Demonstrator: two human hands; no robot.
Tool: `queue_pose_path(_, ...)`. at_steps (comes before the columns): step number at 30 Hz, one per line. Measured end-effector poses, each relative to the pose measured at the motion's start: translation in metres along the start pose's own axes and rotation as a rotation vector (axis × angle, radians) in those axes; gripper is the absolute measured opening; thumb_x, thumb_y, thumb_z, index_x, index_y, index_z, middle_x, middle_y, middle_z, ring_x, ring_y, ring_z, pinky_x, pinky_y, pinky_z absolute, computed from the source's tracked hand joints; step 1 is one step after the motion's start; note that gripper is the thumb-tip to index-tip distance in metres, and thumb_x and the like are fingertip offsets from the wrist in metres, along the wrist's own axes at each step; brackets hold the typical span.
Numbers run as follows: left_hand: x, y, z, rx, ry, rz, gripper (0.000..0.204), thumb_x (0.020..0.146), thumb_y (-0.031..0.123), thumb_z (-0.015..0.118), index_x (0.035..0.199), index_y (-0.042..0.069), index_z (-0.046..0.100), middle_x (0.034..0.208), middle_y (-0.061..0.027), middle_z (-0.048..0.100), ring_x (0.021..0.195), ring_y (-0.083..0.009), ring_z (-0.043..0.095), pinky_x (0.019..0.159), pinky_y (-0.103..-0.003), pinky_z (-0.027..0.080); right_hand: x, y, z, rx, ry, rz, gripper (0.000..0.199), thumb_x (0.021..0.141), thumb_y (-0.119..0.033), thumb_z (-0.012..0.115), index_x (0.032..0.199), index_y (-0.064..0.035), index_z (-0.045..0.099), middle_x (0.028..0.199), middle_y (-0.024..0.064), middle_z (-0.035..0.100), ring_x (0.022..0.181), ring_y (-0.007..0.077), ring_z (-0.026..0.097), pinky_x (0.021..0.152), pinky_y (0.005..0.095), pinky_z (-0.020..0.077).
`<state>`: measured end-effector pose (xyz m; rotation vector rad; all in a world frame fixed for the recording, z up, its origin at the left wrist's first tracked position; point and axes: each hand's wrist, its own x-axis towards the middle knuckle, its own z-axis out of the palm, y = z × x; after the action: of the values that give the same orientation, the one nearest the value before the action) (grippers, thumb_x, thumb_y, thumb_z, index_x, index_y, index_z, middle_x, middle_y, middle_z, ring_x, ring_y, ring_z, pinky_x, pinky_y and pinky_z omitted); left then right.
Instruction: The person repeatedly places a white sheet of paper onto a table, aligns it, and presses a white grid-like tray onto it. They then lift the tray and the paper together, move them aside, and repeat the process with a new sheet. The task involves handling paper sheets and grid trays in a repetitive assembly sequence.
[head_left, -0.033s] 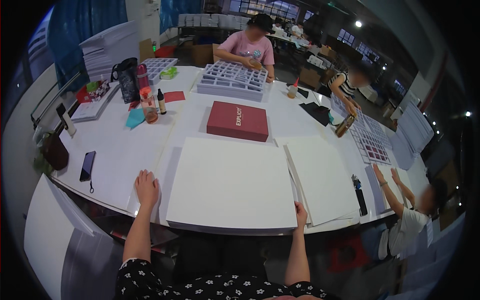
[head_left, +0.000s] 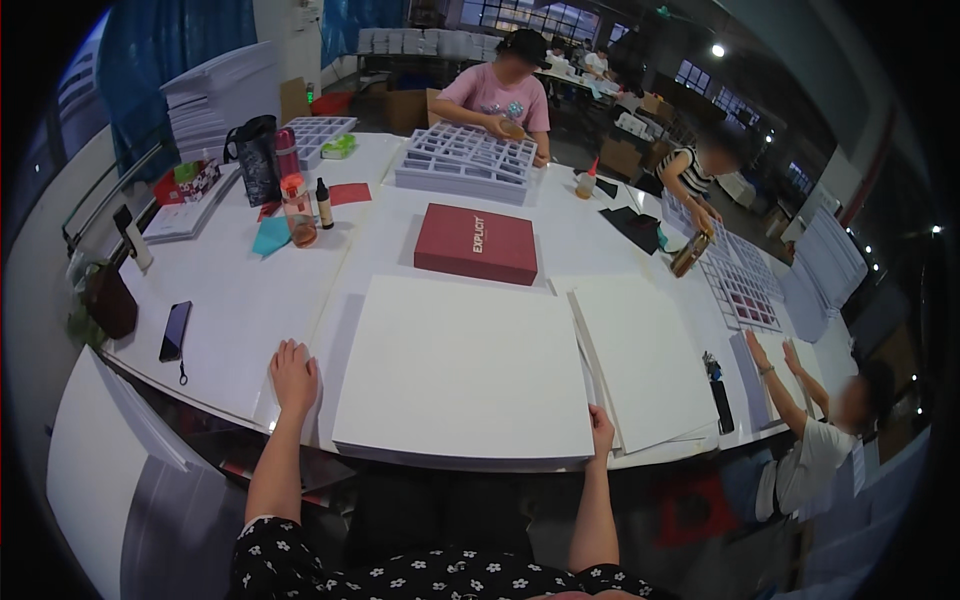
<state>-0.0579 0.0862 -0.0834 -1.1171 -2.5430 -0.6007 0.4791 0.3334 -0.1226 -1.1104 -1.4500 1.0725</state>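
1. In the head view, the left hand point(head_left: 293, 376) lay flat with fingers spread on the white table point(head_left: 240, 300), just beside the large white board point(head_left: 465, 365).
2. The right hand point(head_left: 600, 428) touched the board's near right corner, fingers loose, not grasping.
3. A dark red box point(head_left: 476, 243) lay behind the board.
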Motion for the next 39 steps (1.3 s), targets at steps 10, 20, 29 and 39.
queue_pose_path(10, 0.0, -0.003, -0.002, -0.008, 0.016, -0.002, 0.037, 0.091, 0.019, 0.062, 0.122, 0.0, 0.057, 0.139, -0.0203, 0.053, 0.137, -0.0355, 0.04, 0.115, -0.049, 0.028, 0.002, 0.005, 0.003, -0.018, -0.003, -0.032, 0.025, 0.099, -0.016, 0.06, 0.113, 0.0046, 0.066, 0.094, 0.0078, 0.07, 0.085, 0.0121, 0.064, 0.077, 0.0269, 0.0518)
queue_pose_path(20, -0.001, -0.005, -0.002, -0.007, 0.017, -0.002, 0.037, 0.091, 0.019, 0.062, 0.122, 0.0, 0.057, 0.138, -0.0202, 0.053, 0.137, -0.0354, 0.04, 0.115, -0.049, 0.028, -0.003, -0.007, 0.007, 0.017, -0.007, 0.005, 0.019, 0.097, -0.007, 0.06, 0.11, 0.0047, 0.065, 0.095, 0.0075, 0.07, 0.085, 0.012, 0.065, 0.077, 0.0256, 0.0528)
queue_pose_path(29, 0.0, -0.005, 0.002, 0.003, 0.022, 0.009, 0.036, 0.09, 0.019, 0.062, 0.121, 0.0, 0.057, 0.138, -0.0201, 0.053, 0.137, -0.0351, 0.04, 0.115, -0.048, 0.028, -0.001, -0.004, 0.004, 0.022, -0.025, -0.019, 0.021, 0.1, -0.012, 0.057, 0.111, 0.0042, 0.066, 0.092, 0.0072, 0.07, 0.083, 0.0114, 0.064, 0.075, 0.0258, 0.0524)
queue_pose_path(39, -0.001, -0.006, 0.003, -0.012, 0.029, 0.007, 0.039, 0.089, 0.019, 0.063, 0.122, -0.001, 0.057, 0.137, -0.0213, 0.053, 0.136, -0.0362, 0.041, 0.114, -0.049, 0.029, 0.0, -0.004, 0.004, 0.008, -0.033, -0.081, 0.02, 0.1, -0.011, 0.057, 0.109, 0.0036, 0.066, 0.091, 0.0057, 0.069, 0.082, 0.0099, 0.063, 0.073, 0.0243, 0.0506)
